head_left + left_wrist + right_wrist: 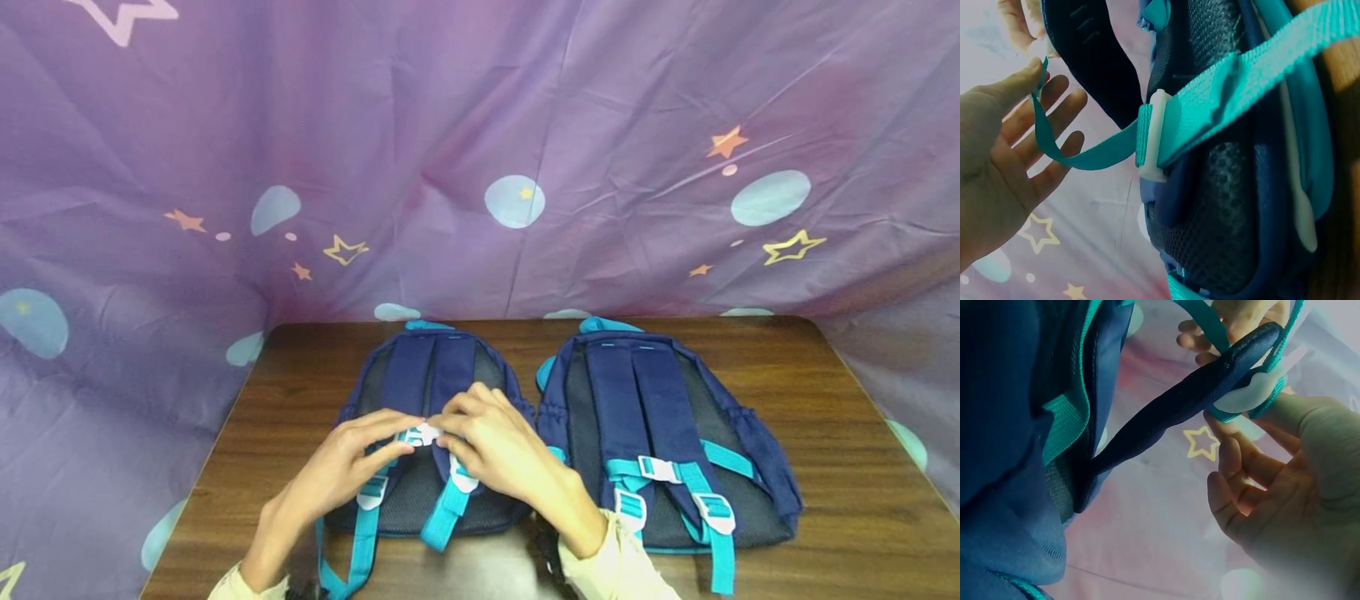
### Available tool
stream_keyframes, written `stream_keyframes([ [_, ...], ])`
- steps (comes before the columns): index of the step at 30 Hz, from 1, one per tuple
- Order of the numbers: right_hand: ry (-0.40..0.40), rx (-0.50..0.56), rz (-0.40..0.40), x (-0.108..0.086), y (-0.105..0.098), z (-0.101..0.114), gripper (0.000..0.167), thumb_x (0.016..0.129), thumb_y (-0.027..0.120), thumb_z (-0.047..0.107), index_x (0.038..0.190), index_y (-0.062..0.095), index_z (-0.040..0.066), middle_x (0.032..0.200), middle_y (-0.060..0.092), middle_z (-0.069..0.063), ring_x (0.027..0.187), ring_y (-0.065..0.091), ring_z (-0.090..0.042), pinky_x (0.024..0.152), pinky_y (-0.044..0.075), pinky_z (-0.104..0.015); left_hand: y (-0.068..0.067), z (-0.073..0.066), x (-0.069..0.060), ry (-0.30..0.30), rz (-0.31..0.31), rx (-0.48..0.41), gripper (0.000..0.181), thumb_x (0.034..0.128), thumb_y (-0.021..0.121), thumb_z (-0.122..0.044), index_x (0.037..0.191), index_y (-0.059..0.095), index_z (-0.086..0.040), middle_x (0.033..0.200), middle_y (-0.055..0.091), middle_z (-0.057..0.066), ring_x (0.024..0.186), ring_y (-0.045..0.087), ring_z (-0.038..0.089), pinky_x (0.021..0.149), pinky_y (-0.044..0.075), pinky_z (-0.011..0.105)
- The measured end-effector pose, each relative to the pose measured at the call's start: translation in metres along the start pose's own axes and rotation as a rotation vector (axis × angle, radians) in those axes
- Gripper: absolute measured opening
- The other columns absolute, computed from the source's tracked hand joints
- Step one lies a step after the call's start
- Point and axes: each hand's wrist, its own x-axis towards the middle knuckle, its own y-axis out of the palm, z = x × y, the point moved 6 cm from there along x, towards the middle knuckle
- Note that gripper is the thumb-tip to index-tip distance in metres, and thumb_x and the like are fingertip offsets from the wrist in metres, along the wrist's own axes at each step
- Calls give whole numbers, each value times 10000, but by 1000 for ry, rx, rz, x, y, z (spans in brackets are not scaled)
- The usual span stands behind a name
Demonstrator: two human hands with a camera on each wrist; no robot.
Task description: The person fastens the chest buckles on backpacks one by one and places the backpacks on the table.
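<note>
A navy backpack lies back-panel up, its shoulder straps facing me. Over its middle, both hands hold the turquoise chest strap at a white buckle. My left hand pinches the buckle's left side between thumb and fingers; in the left wrist view a turquoise webbing strap hangs by it from a white slider. My right hand grips the buckle's right side, its fingers hiding part of it. In the right wrist view a white adjuster on the shoulder strap sits beside the right thumb.
To the right, close beside the first, lies a second navy backpack, its chest buckle fastened. Both rest on a brown wooden table. A purple curtain with stars hangs behind the table.
</note>
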Motion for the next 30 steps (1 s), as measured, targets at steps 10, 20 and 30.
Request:
stream_keyframes([
  [10,-60,-18,-6,1,11,3,210,934,701,210,1112,763,118,966,701,35,860,514,-114,778,447,-247,9,1,8,5,-13,32,419,903,719,-218,1297,666,-88,1243,707,38,1140,675,192,940,556,345],
  [20,-41,-99,44,-1,34,4,237,914,725,238,1128,759,142,956,703,45,858,525,-121,755,442,-259,20,14,5,-27,44,111,416,875,749,-244,1255,691,-86,1217,720,48,1135,680,225,946,549,390],
  [30,26,-183,125,-2,61,4,244,858,766,304,1085,750,214,980,717,72,886,577,-130,722,415,-271,30,23,-3,-29,65,274,302,827,796,-268,1094,731,-142,1040,732,-61,1007,664,145,882,542,395],
])
